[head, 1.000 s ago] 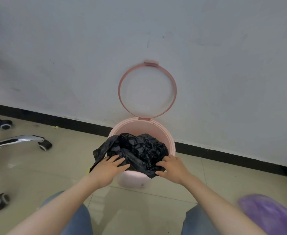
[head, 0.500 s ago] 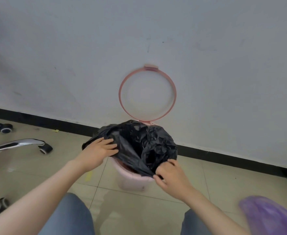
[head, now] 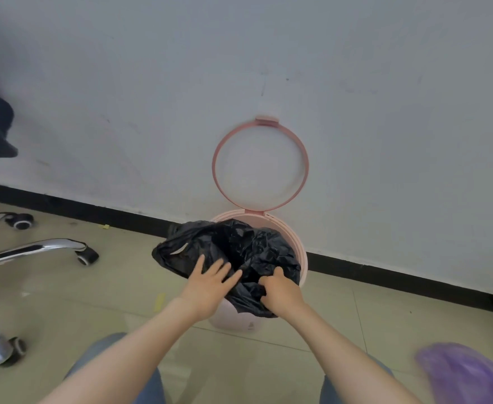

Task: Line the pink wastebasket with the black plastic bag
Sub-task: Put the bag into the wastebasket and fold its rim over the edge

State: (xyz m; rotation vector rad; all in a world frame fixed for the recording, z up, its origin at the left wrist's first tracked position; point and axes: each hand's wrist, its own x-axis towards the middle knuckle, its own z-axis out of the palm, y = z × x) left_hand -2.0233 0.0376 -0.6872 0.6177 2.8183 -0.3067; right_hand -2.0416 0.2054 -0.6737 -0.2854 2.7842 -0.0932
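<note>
**Black bag sitting in the pink wastebasket's mouth**

The pink wastebasket (head: 300,252) is standing on the floor (head: 122,301) against the wall, its ring lid (head: 260,164) hinged up. The black plastic bag (head: 239,252) is bunching in its opening and spilling over the left rim. The left hand (head: 207,287) is lying on the bag with fingers (head: 219,269) spread wide. The right hand (head: 281,293) is pinching the bag's near edge.

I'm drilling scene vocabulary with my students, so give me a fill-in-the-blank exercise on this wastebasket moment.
1. The black plastic bag sits in the mouth of the ___ wastebasket.
2. The wastebasket's ring is flipped ___ against the wall.
3. The right hand is ___ on the bag's edge.
4. The left hand lies with fingers ___ on the bag.

Missing words: pink; up; closed; spread
</note>
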